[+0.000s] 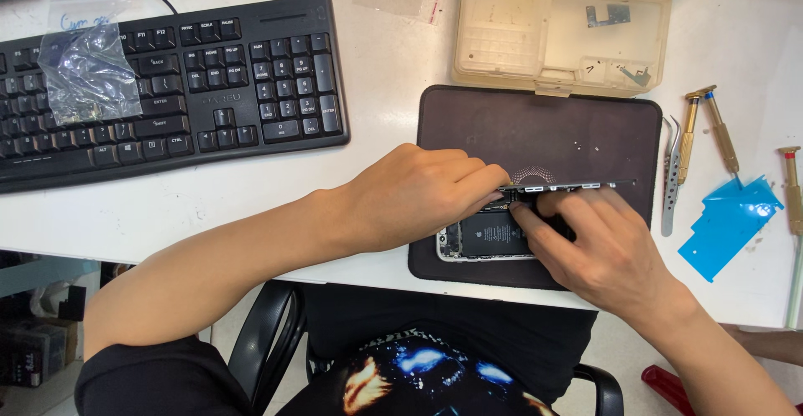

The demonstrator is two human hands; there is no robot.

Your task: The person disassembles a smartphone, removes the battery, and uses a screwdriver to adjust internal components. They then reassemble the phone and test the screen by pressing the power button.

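Quick count around the dark brown rectangular work mat (535,123): one opened phone (485,236) on it, one beige plastic parts box (560,27) above it, three brass-handled screwdrivers (687,136) plus one steel pair of tweezers (669,186) to its right, one black keyboard (167,81) to its left, two clear plastic baggies (84,73).

I see my left hand (414,194) and right hand (598,245) pinching an opened phone (481,236) on the dark mat (544,127), screwdrivers (707,132) lying right of it.
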